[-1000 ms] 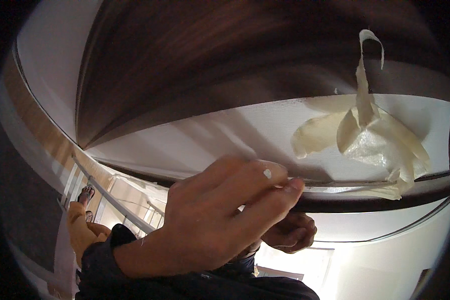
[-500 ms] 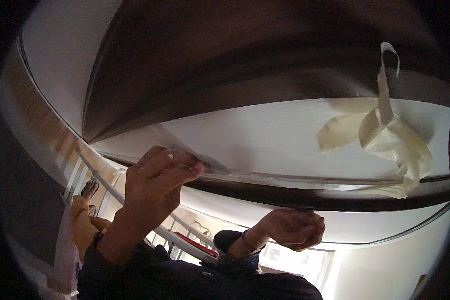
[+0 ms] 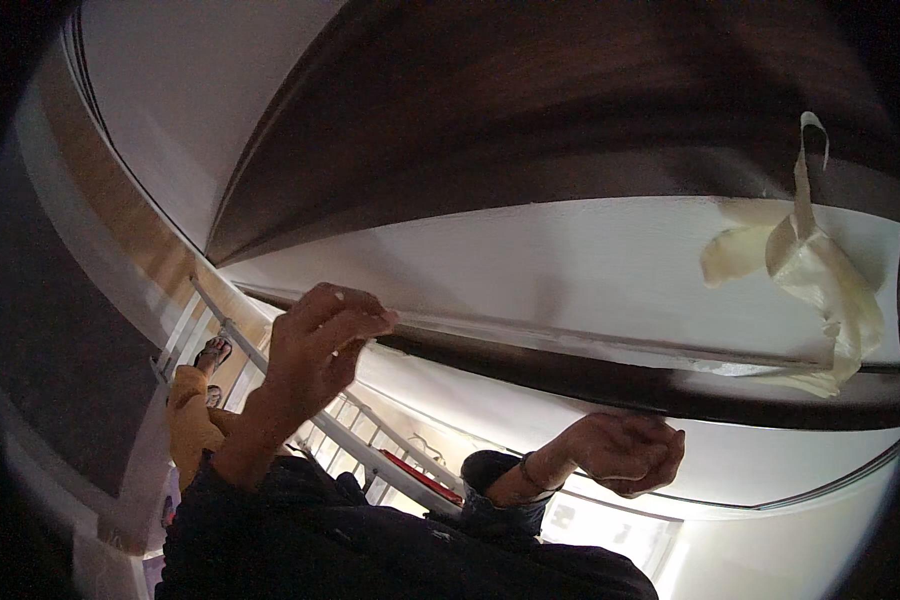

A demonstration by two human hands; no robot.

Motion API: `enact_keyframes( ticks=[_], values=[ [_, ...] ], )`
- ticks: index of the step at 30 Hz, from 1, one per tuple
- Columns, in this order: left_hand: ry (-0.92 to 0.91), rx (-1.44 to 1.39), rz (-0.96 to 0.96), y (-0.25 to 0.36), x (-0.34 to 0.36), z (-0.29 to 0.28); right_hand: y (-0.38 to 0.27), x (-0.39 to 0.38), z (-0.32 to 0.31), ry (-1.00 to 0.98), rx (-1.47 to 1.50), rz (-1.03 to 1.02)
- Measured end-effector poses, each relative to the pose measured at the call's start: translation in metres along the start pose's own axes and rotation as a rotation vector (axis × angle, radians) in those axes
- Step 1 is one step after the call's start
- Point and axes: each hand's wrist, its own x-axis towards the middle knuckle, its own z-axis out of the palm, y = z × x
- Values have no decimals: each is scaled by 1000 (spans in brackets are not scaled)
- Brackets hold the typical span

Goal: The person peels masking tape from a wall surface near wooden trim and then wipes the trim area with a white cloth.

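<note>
A dark brown panel (image 3: 520, 110) sits above a long white board (image 3: 450, 255), where crumpled cream tape (image 3: 818, 272) hangs by the right end. The left hand (image 3: 320, 335) is near the board's lower left edge and the right hand (image 3: 628, 455) below that edge, both with fingers curled in, but I cannot tell if they pinch anything. Any pull on the tape should be slow and close to the board, so it does not rip.

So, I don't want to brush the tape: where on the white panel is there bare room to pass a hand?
The white panel looks bare mid-length, between the left hand and the crumpled tape, bordered by dark wood above and dark trim below. The tape crowds its right end.
</note>
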Motion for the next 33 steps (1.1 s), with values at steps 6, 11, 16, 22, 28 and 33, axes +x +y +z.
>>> enact_keyframes(
  ticks=[6,11,16,22,28,33],
  values=[
    [87,-228,52,61,67,-5,-5,8,3,35,-351,-168],
    [98,-266,95,82,93,-8,-21,1,22,188,-79,33],
    [105,-262,144,82,97,-15,-46,11,33,158,78,97],
    [118,-198,92,91,97,-24,-48,12,35,179,401,158],
    [83,-112,-3,72,91,-41,-37,17,34,89,-187,-185],
    [41,19,14,44,75,-56,-47,26,32,-51,-439,-373]
  ],
)
